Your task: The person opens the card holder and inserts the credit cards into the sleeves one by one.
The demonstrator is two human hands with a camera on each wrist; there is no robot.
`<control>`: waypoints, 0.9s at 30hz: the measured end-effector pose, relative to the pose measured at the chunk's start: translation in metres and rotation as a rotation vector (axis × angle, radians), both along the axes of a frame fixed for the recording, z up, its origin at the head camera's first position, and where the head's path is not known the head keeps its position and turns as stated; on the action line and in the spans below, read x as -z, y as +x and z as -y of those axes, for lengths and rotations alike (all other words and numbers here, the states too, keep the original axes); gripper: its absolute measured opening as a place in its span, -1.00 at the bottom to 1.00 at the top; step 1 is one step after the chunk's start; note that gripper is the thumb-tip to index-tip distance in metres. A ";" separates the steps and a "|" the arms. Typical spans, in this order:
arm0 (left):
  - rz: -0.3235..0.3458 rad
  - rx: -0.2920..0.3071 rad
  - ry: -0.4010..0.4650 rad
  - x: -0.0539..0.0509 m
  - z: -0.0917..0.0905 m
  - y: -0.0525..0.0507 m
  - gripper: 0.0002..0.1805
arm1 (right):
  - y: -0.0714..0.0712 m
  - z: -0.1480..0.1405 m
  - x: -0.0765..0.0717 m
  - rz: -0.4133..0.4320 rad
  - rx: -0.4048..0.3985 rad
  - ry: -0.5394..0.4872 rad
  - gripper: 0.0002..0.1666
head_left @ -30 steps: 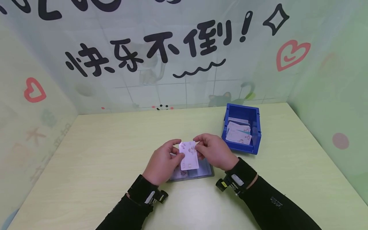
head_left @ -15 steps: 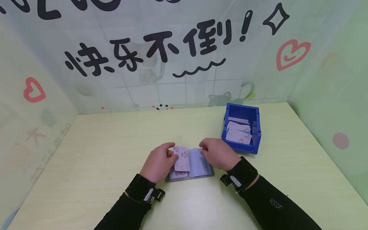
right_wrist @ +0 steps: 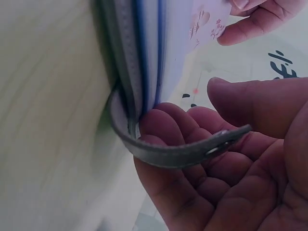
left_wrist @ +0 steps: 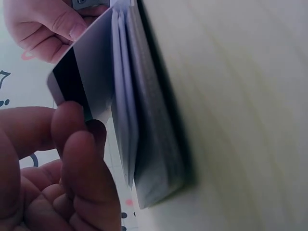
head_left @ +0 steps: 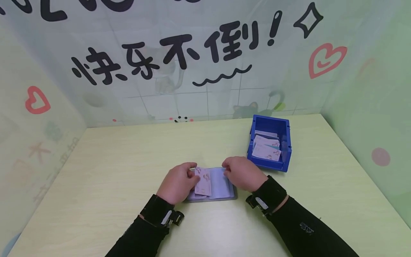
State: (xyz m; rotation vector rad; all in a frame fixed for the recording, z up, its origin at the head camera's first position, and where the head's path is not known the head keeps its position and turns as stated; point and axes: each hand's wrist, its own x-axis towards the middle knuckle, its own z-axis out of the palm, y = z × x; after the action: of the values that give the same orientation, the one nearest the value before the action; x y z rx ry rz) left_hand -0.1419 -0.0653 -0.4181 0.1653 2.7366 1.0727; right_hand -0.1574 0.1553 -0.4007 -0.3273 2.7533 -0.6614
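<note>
My left hand (head_left: 176,184) pinches a pink-white card with a floral print (head_left: 203,182) between thumb and fingers. The card stands tilted over the left page of an open card holder (head_left: 221,184) with clear sleeves. From the left wrist view, the back of this card (left_wrist: 96,67) shows a black stripe. At the holder's right side is my right hand (head_left: 245,173), thumb apart from the fingers, fingertips touching the page edges. A grey strap with a snap (right_wrist: 178,155) curves out from the holder across those fingers. Another card partly shows under the held one.
A blue bin (head_left: 273,165) holding several similar cards stands behind and right of my right hand. The light wooden table (head_left: 128,160) reaches back to a printed cloth wall (head_left: 144,103), with cloth at both sides too.
Both hands gripped the card above the holder earlier. My right hand has let go and moved right to the holder's edge; my left hand has carried the card left and lower.
</note>
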 end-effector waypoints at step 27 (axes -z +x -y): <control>-0.034 0.050 -0.085 0.001 -0.003 0.002 -0.51 | 0.004 0.007 0.002 -0.059 -0.047 -0.025 -0.69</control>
State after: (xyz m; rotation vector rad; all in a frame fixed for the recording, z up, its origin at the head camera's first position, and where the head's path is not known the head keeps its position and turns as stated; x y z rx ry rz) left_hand -0.1395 -0.0619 -0.4187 0.2395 2.7865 0.9467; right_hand -0.1535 0.1482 -0.4028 -0.4220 2.7858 -0.6847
